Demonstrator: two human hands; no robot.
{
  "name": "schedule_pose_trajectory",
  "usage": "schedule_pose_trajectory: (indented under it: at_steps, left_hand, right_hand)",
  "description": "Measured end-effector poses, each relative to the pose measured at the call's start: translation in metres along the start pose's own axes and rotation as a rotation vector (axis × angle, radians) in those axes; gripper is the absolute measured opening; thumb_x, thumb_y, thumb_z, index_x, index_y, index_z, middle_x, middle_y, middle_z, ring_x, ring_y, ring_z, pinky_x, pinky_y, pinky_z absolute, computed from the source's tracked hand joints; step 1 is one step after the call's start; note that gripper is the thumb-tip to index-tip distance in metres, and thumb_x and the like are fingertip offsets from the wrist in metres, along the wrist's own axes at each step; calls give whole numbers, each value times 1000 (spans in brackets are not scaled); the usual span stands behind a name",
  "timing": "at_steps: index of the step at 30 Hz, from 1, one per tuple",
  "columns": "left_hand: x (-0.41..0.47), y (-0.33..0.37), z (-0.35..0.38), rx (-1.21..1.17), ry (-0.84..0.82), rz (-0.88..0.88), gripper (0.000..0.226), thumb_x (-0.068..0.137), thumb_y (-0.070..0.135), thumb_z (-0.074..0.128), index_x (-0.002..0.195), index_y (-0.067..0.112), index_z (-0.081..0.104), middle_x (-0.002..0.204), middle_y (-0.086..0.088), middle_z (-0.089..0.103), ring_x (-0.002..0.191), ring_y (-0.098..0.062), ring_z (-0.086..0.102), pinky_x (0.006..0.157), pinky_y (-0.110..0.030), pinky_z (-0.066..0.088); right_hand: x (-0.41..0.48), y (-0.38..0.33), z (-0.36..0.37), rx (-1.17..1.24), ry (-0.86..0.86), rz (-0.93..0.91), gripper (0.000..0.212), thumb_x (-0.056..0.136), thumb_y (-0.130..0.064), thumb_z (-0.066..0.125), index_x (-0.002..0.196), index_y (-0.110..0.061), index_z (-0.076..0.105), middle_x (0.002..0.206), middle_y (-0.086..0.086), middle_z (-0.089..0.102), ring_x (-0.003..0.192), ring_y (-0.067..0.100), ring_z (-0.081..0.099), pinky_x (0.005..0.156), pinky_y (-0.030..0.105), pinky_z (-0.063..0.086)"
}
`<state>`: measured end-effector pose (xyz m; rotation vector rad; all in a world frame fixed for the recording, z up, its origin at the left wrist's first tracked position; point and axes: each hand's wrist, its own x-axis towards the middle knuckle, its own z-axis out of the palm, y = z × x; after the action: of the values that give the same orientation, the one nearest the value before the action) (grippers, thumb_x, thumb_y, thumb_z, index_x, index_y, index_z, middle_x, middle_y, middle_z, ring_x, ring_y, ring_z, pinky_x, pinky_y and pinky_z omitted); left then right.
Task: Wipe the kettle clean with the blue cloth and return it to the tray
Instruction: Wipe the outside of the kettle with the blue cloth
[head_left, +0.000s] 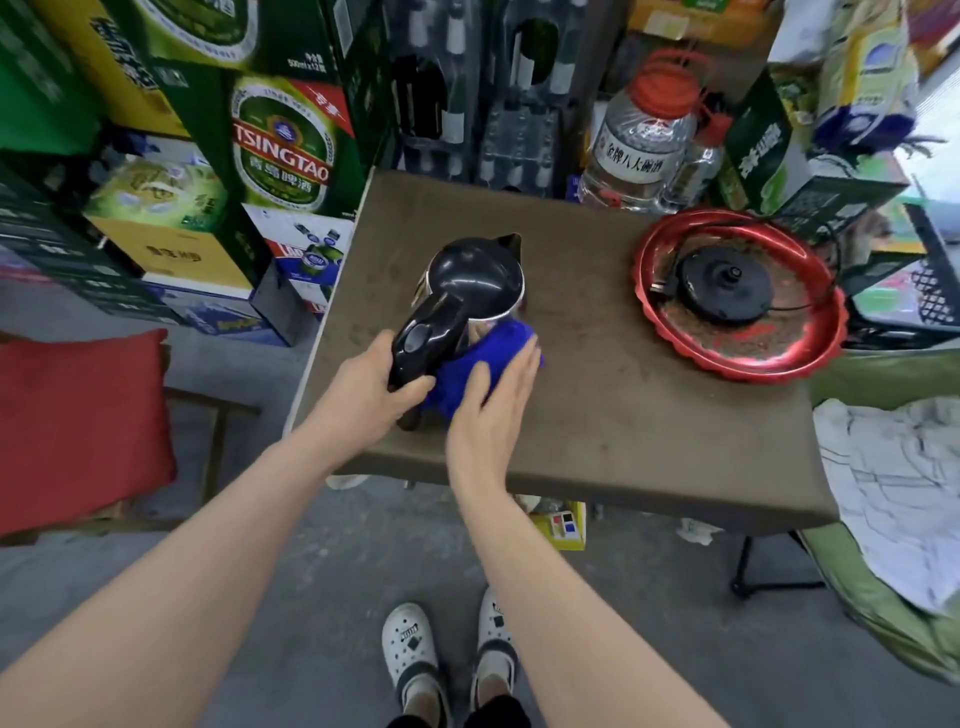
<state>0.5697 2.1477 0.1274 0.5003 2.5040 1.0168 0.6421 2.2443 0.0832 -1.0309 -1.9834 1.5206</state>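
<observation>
The kettle (475, 278), with a black lid, black handle and shiny metal body, stands on the left part of the brown table (597, 415). My left hand (371, 382) grips its handle. My right hand (493, 405) lies flat on the blue cloth (493, 345) and presses it against the kettle's near side. The red tray (737, 296) sits at the table's back right, with the kettle's black round base (724, 283) and its cord in it.
Stacked beer cartons (280, 140) stand left of the table. Clear bottles with red caps (639, 140) and boxes crowd the back edge. A red cushion (78, 426) lies on the left, white crumpled fabric (893, 488) on the right. My feet are below the near edge.
</observation>
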Motion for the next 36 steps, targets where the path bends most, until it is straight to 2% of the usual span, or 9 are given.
schedule_pose_trajectory:
  at_steps: [3,9,11,14,19,23,25,28,36]
  left_hand:
    - [-1,2,1,-10,5,9,29,87,25,68,107,17,48,81,3,59,71,-5,53,57,-10,35]
    - [-8,26,1,-349,128,-6,18,87,25,67,103,24,59,88,5,69,83,-13,64,68,-25,45]
    - [-12,46,-3,-500,209,0,9,88,26,67,95,28,62,74,10,68,69,-7,63,66,-25,47]
    - [-22,81,-20,-665,315,31,7,90,28,64,89,21,63,65,6,64,60,-9,58,66,-30,49]
    - [-30,157,-68,-847,367,132,29,85,51,60,67,29,55,55,7,54,54,-13,51,61,-35,44]
    - [-27,224,-119,-952,422,187,39,80,57,59,56,27,52,51,4,50,48,-18,46,58,-37,41]
    - [-30,254,-140,-1001,424,245,40,85,52,60,56,26,51,49,3,47,45,-18,43,52,-34,38]
    - [-33,294,-173,-1081,444,298,40,86,49,63,63,19,50,47,5,46,41,-16,40,46,-31,35]
    - [-47,341,-218,-1214,419,274,44,84,48,66,58,17,51,45,4,44,40,-13,39,43,-27,34]
  right_hand:
    - [7,-10,0,-73,-13,-210,61,107,-31,39,162,-30,11,172,-3,5,158,14,3,127,30,11]
    - [30,-24,-30,-10,-2,-113,49,107,-26,43,155,-31,38,163,-11,35,147,1,29,123,34,28]
    - [19,-38,-36,-142,-31,-291,49,107,-26,44,155,-32,37,166,-9,29,146,3,25,122,27,23]
    - [14,-59,-45,-425,3,-574,54,105,-30,43,158,-29,29,170,1,17,155,27,14,125,38,16]
    - [21,-84,-88,-688,119,-856,68,100,-30,45,160,-28,12,168,5,10,158,26,-7,119,54,33]
    - [41,-175,-109,-718,248,-912,61,102,-34,41,158,-20,22,168,11,16,153,44,15,120,59,27]
    - [55,-253,-121,-728,333,-933,58,103,-38,37,158,-21,27,168,14,19,154,44,13,125,55,13]
    - [67,-334,-142,-738,397,-1030,56,104,-37,35,157,-20,36,167,10,27,155,39,17,123,52,18]
    - [56,-324,-175,-814,385,-1281,51,101,-33,48,150,-20,48,161,9,40,151,40,28,119,53,30]
